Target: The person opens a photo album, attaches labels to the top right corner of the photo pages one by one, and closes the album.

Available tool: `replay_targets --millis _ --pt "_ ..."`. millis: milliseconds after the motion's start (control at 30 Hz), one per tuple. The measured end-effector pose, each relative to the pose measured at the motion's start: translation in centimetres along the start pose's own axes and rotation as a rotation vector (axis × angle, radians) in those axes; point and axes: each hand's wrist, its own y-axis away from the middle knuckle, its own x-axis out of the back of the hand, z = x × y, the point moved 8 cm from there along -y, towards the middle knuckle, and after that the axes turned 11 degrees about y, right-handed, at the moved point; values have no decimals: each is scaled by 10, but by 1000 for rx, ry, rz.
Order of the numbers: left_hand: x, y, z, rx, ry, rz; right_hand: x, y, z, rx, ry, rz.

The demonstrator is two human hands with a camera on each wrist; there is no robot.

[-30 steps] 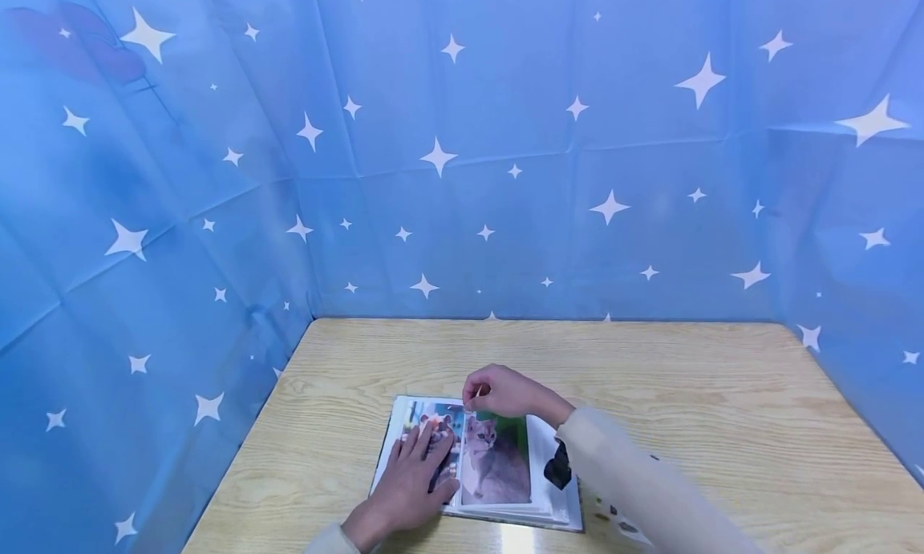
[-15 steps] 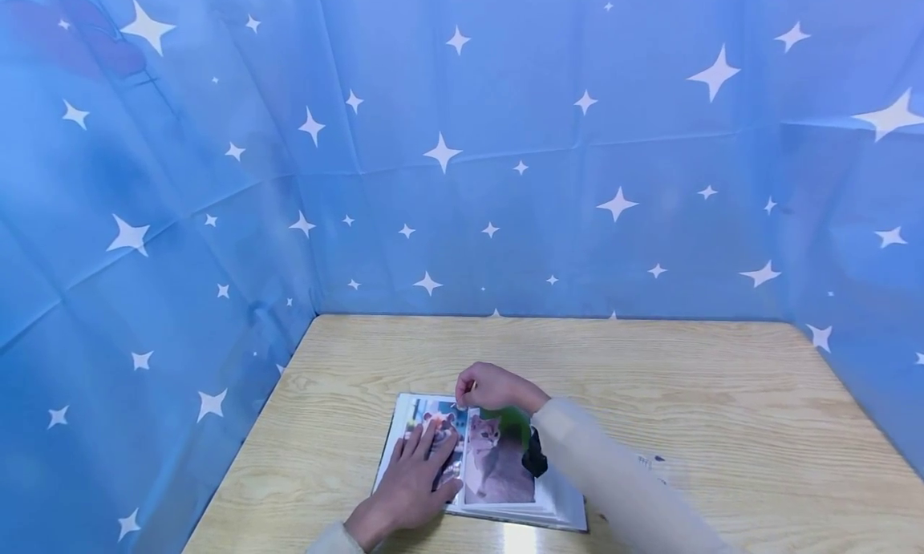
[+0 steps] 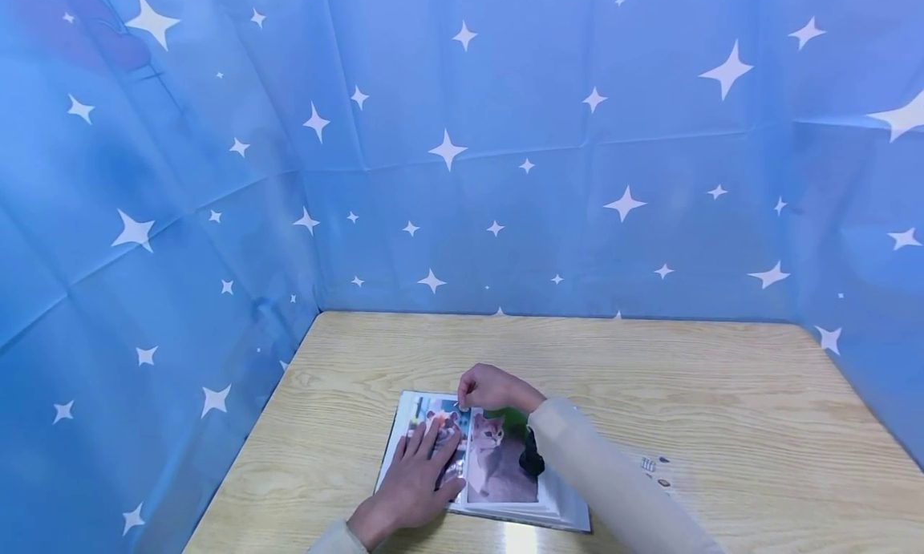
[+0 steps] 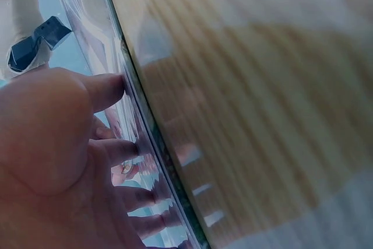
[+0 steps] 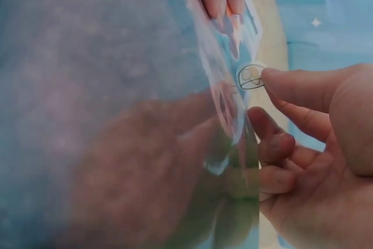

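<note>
One white-edged photo album (image 3: 570,507) lies open, lower centre; the left hand (image 3: 413,483) is spread on its left page (image 3: 400,424), while the right hand (image 3: 487,387) (pinching a small, pale, black-outlined sticker (image 5: 250,78)) has shifted slightly leftward, bringing it near that page's top.

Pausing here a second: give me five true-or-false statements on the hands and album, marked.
1. The left hand rests on the open album. True.
2. The left hand is balled into a fist. False: its fingers are spread.
3. The right hand pinches a small sticker. True.
4. The cat photo is on the left page. False: the cat photo is on the right page.
5. The curtain behind the table has white stars. True.
</note>
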Motion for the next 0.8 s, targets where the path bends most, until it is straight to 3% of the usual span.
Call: replay_targets --millis 800 --pt "-1 0 0 26 -5 -22 -8 -5 6 -43 65 28"
